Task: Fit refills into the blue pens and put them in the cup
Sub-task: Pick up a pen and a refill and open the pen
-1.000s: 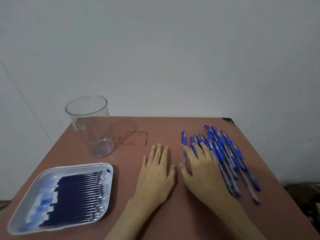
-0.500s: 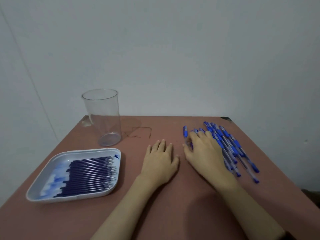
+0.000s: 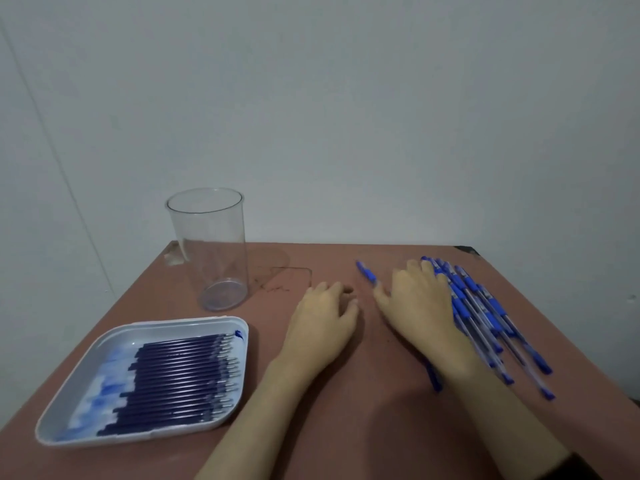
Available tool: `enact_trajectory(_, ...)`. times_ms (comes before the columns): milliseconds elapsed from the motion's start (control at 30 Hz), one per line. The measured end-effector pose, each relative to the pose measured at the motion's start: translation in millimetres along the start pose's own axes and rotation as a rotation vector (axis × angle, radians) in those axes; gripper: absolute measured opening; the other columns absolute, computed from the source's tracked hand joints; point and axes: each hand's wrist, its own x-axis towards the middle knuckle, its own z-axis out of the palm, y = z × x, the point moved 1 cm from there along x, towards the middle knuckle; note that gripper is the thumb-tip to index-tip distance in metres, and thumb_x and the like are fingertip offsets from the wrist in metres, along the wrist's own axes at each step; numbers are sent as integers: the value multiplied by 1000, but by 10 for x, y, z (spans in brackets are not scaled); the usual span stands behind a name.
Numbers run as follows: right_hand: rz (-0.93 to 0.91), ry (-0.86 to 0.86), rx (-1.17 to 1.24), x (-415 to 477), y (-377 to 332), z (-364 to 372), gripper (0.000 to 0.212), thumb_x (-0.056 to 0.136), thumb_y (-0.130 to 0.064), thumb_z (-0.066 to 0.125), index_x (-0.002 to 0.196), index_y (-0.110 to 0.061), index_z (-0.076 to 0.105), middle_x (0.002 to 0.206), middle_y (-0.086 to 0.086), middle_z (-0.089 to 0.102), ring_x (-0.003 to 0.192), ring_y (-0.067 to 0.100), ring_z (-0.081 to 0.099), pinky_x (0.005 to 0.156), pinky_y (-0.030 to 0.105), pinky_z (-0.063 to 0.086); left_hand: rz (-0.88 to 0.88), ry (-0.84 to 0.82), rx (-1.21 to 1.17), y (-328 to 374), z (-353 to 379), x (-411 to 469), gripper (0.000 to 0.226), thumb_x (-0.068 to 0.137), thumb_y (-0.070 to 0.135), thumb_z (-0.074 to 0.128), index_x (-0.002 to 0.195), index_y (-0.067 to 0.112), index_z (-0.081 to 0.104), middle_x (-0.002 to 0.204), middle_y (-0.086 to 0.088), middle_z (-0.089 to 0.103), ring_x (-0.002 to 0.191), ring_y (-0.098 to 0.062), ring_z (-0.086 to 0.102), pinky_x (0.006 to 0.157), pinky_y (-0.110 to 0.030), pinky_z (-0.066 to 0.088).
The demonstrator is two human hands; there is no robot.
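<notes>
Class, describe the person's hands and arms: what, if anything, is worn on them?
The left hand and right hand are bare: no gloves, rings or watch show. The left forearm is uncovered to the picture's edge; a dark sleeve edge shows high on the right forearm.

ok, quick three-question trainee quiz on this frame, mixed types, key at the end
1. True or false: the cup already holds a pen.
2. Where do the refills lie? A) in the white tray B) in the cup C) on the floor
3. Fill in: the ___ hand rests on the pile of blue pens.
Key: 1 false, the cup is empty. 2 A. 3 right hand.
</notes>
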Motion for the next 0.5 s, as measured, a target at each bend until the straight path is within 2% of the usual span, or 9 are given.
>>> enact_trajectory(33, 29, 30, 183, -4, 26, -20, 32, 99, -35, 42, 98, -10, 63, 97, 8, 60, 98, 25, 54, 77, 35, 38, -24, 25, -93, 8, -7, 0, 32, 94, 31, 49, 120, 18, 61, 114, -4, 63, 107, -20, 54, 92, -29, 40)
enact_trajectory(100, 97, -44, 691, -13, 65, -37, 24, 98, -33, 49, 86, -15, 60, 74, 2, 61, 72, 20, 58, 64, 31, 43, -132, 36, -323, 34, -33, -14, 34, 91, 37, 54, 115, 17, 64, 104, 0, 68, 97, -13, 60, 84, -24, 43)
enact_trajectory(133, 120, -113, 926, -31, 69, -45, 23, 97, -31, 52, 82, -15, 61, 66, 1, 59, 61, 18, 55, 58, 30, 43, -207, 25, -521, 53, -42, -22, 40, 87, 44, 57, 116, 17, 62, 100, 0, 69, 91, -12, 62, 82, -25, 45)
enact_trajectory(200, 133, -245, 1171, -86, 76, -52, 21, 96, -27, 56, 80, -15, 63, 57, -3, 53, 49, 13, 43, 49, 26, 35, -371, 31, -969, 102, -65, -48, 42, 87, 44, 60, 120, 20, 54, 97, -2, 68, 83, -13, 65, 76, -30, 50)
enact_trajectory(233, 128, -296, 1215, -117, 82, -51, 21, 95, -27, 57, 80, -15, 65, 54, -5, 50, 48, 11, 39, 47, 25, 31, -419, 46, -1132, 124, -91, -59, 36, 90, 37, 59, 120, 20, 50, 95, -2, 68, 81, -14, 65, 71, -30, 51)
enact_trajectory(300, 131, -354, 1252, -164, 91, -40, 20, 93, -27, 60, 80, -14, 67, 54, -6, 46, 47, 10, 37, 47, 24, 29, -438, 69, -1281, 147, -158, -73, 24, 94, 24, 55, 117, 15, 51, 94, -4, 68, 79, -13, 67, 64, -26, 52)
enact_trajectory(400, 163, -407, 1337, -217, 114, -14, 12, 92, -21, 62, 91, -14, 71, 57, -2, 50, 46, 10, 40, 46, 24, 31, -448, 43, -1366, 130, -178, -134, 11, 94, 17, 55, 105, 15, 55, 95, -6, 68, 76, -14, 67, 67, -30, 55)
enact_trajectory(500, 85, -485, 1325, -273, 94, -6, 16, 91, -21, 62, 103, -14, 70, 57, 0, 53, 46, 10, 42, 46, 24, 31, -460, -8, -1382, 132, -150, -230, 12, 94, 14, 55, 105, 16, 58, 88, -4, 66, 74, -14, 63, 69, -29, 54)
